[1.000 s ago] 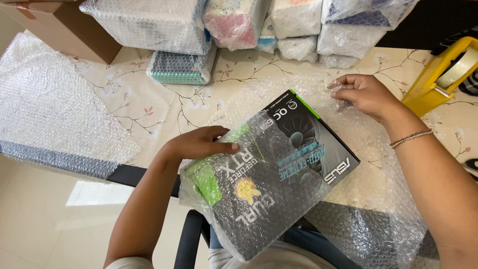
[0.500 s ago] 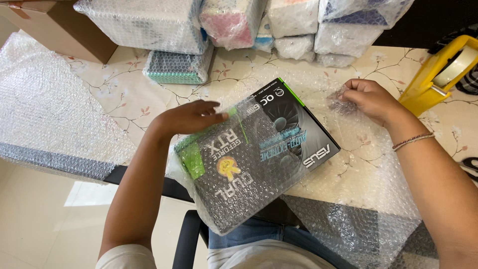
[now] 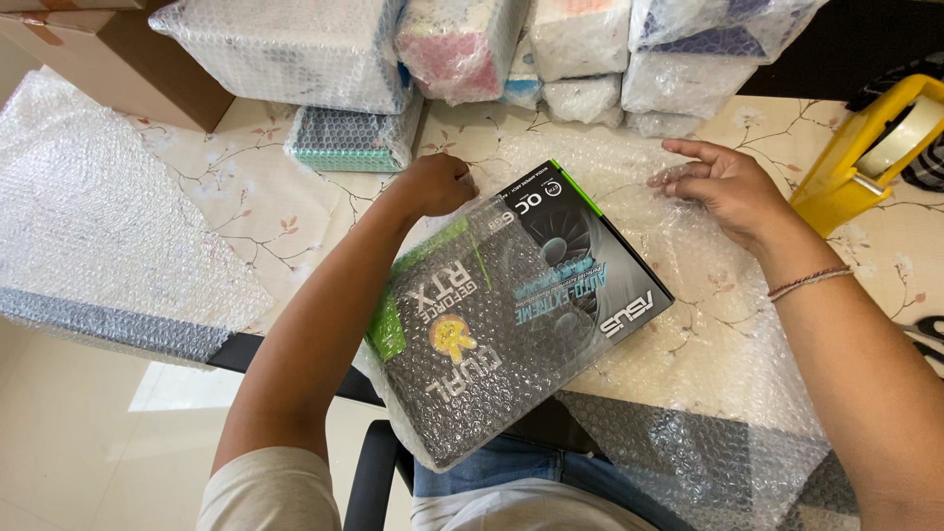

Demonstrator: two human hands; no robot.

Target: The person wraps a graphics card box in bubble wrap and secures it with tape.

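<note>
Lying tilted at the near edge of the bench (image 3: 295, 211), the dark box (image 3: 521, 305) is half covered by bubble wrap (image 3: 718, 324). Its far corner is gripped, wrap included, by the closed left hand (image 3: 438, 184). The right hand (image 3: 723, 187) is pressed open and flat on the wrap, holding nothing.

One black-green box (image 3: 521, 315), one yellow tape dispenser (image 3: 865, 152), two bubble-wrap sheets (image 3: 88, 226), one cardboard box (image 3: 118, 54).
</note>
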